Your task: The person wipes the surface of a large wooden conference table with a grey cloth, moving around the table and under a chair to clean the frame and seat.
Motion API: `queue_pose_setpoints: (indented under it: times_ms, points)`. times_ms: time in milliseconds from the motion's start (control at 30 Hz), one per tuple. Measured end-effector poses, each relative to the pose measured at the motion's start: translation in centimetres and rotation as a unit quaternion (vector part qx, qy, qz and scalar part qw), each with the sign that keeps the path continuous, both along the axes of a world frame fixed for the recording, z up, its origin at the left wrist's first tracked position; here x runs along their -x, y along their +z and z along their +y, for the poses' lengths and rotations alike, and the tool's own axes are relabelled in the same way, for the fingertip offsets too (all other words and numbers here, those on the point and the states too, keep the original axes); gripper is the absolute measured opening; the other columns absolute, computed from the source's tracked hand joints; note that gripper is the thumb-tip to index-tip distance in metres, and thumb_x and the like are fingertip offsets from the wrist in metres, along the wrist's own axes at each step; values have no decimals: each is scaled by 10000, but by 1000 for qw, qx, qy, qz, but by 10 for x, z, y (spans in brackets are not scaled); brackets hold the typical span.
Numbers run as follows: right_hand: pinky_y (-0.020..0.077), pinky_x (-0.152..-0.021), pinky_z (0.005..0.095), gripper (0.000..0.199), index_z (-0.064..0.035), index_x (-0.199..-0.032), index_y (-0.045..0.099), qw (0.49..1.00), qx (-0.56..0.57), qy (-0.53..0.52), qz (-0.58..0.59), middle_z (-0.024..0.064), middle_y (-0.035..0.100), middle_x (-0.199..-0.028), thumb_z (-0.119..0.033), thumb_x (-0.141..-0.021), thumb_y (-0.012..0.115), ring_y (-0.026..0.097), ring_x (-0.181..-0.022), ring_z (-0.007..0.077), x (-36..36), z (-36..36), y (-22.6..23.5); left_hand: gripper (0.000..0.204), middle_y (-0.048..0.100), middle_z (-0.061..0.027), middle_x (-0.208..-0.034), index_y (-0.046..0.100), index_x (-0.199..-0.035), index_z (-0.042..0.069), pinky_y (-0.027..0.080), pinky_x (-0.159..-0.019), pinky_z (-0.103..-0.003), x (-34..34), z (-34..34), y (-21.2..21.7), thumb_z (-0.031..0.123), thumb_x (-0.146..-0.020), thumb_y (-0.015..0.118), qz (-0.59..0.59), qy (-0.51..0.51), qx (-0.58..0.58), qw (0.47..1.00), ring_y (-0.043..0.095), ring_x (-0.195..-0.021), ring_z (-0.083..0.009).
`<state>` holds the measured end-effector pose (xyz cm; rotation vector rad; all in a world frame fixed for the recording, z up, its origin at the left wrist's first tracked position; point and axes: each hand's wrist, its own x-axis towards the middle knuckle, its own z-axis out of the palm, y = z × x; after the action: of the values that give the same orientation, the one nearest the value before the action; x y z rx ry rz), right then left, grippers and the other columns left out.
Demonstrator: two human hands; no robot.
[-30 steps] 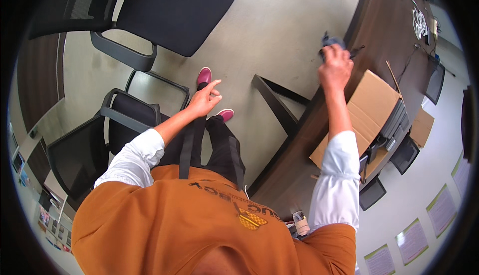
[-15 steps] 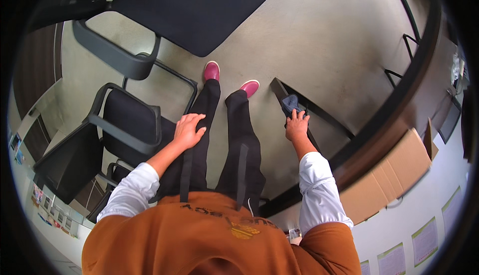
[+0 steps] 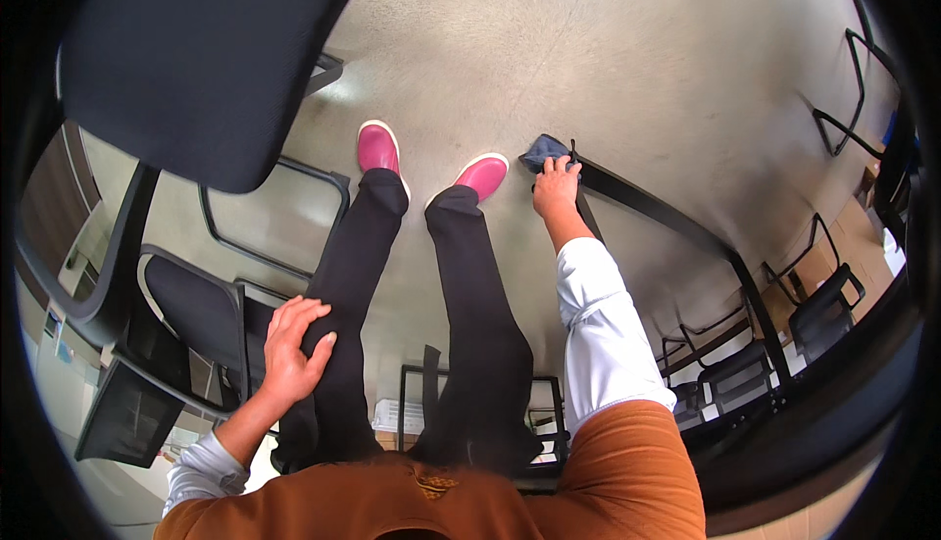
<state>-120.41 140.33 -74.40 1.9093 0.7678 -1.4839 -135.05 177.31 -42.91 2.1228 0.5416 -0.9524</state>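
My right hand (image 3: pixel 557 187) is closed on a dark blue-grey cloth (image 3: pixel 545 151), reaching down and forward. It presses the cloth against the far end of a black metal table leg frame (image 3: pixel 652 205), where two bars meet in a corner. Part of the cloth is hidden under my fingers. My left hand (image 3: pixel 296 349) lies on my left leg (image 3: pixel 343 270) near the knee, fingers stretched and thumb apart, with nothing in it. Pink shoes (image 3: pixel 378 150) show on the floor beyond my knees.
A large black chair seat (image 3: pixel 196 60) juts in at the upper left. Another black chair (image 3: pixel 191 310) stands beside my left arm. Along the right runs a dark table edge (image 3: pixel 833 422), with more black chairs (image 3: pixel 828 315) and cardboard (image 3: pixel 853 236) beyond it.
My right hand and the cloth have moved along the metal bar to its far corner. My body leans lower, and my left hand stays on my leg. The view has turned.
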Motion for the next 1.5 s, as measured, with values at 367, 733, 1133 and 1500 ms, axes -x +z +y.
queue_pose_setpoints:
  times_ms: [367, 733, 1133, 1500]
  points:
    - [310, -1005, 628, 393, -198, -1299, 601, 999, 14, -42, -16, 54, 384, -1455, -300, -957, 438, 291, -1358, 380, 4, -8, -59, 334, 622, -142, -1114, 629, -1083, 48, 406, -993, -444, -18, 8, -15, 60, -755, 690, 8, 10, 15, 1000, 538, -1131, -380]
    - [365, -973, 556, 349, -190, -1226, 627, 995, 22, -82, -46, 37, 425, -1372, -297, -925, 487, 341, -1311, 357, 6, 11, 200, 333, 614, -63, -1180, 647, -1118, 132, 428, -955, -402, 36, 9, -2, 239, -807, 695, -5, 23, 21, 999, 543, -1123, -292]
    - [512, -903, 398, 309, -193, -1076, 706, 935, -53, -343, -68, 87, 637, -1175, -227, -780, 621, 591, -1069, 329, -68, 48, 469, 387, 683, -104, -999, 623, -1172, 126, 529, -813, -389, -19, 55, 76, 292, -828, 686, -25, 63, 63, 996, 668, -902, -280]
    - [270, -1084, 578, 609, -314, -1297, 563, 661, -296, -359, -588, 135, 446, -1390, -200, -712, 689, 313, -1346, 392, -273, -16, 563, 396, 704, -91, -955, 617, -1183, 114, 521, -821, -366, -223, 30, 143, 283, -831, 680, -67, 2, 12, 998, 674, -911, -261]
